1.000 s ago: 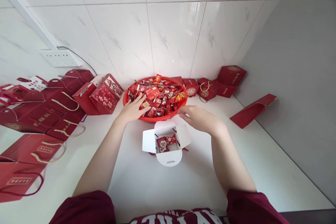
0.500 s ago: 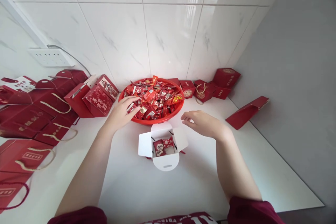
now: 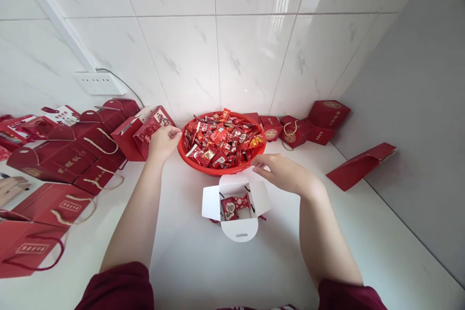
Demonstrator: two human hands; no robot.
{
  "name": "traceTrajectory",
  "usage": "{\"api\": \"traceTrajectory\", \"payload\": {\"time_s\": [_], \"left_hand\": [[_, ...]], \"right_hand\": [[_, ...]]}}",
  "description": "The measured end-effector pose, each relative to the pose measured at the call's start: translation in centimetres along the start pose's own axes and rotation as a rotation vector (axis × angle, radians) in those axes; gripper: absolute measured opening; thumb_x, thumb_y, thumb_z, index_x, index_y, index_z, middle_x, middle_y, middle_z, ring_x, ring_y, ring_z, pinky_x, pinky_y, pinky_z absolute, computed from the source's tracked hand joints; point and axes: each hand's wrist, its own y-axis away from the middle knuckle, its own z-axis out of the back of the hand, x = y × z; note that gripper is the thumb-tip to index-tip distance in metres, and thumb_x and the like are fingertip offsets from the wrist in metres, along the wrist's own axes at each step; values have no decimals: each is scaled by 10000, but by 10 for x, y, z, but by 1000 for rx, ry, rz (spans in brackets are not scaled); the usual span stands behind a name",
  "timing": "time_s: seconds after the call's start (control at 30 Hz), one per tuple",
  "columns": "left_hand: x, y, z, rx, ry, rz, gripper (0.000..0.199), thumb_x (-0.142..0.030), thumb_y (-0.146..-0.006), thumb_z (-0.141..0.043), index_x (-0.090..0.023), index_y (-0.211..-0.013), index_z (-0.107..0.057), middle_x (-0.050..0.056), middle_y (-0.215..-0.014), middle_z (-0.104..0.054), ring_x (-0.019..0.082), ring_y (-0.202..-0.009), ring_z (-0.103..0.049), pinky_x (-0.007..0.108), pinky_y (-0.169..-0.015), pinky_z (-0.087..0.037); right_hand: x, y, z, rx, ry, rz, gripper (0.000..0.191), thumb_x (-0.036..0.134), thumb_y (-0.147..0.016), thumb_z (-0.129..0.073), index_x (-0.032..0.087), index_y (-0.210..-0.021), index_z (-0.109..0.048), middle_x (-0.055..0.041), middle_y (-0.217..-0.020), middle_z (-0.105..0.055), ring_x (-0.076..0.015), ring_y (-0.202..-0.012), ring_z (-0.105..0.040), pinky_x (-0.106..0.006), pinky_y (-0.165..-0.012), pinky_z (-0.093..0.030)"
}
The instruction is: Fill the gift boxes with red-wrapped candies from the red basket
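My left hand point(image 3: 163, 144) is at the left rim of a round red basin point(image 3: 214, 171) piled with red-wrapped candies point(image 3: 218, 138). Its fingertips are drawn together; whether anything sits between them I cannot make out. Over the basin's front right rim hangs my right hand point(image 3: 276, 168), fingers loosely bent and thumb apart, holding nothing visible. Between my forearms stands a small white-lined gift box point(image 3: 239, 230) with its flaps folded out. Inside it lie a red packet with a heart-shaped label point(image 3: 229, 208) and a red polka-dot packet point(image 3: 242, 201).
Red gift boxes with rope handles point(image 3: 72, 203) crowd the left side. Another person's hand point(image 3: 12, 189) shows behind them. More red boxes point(image 3: 329, 118) line the tiled wall, and one red box point(image 3: 358, 167) leans against the grey panel. A power strip point(image 3: 100, 83) is on the wall.
My left hand has drawn back leftward from over the candies to the basin's rim, its fingers closing together. The view has shifted left, and another person's hand has appeared. My right hand stays nearly still.
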Motion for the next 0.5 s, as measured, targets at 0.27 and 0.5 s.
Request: {"api": "traceTrajectory", "payload": {"time_s": [0.27,0.5], "left_hand": [[-8,-14,-33,65,-174,57,548,-600,-705,-701,-161,-1028,-744,221,-1179,-643,450,-1163,-554,545,-905,-481],[-2,3,-16,46,-143,124,263,-401,-856,-550,-259,-879,-771,76,-991,-755,315,-964,-677,379,-773,-509]], "right_hand": [[-7,2,1,-8,-7,-61,256,324,-991,-438,230,-1054,-667,-70,-1049,-718,-240,-952,-660,-323,-762,-473],[-7,4,6,-31,-10,-91,276,344,-1004,-411,272,-1078,-667,-20,-1090,-720,-225,-961,-662,-330,-782,-471]]}}
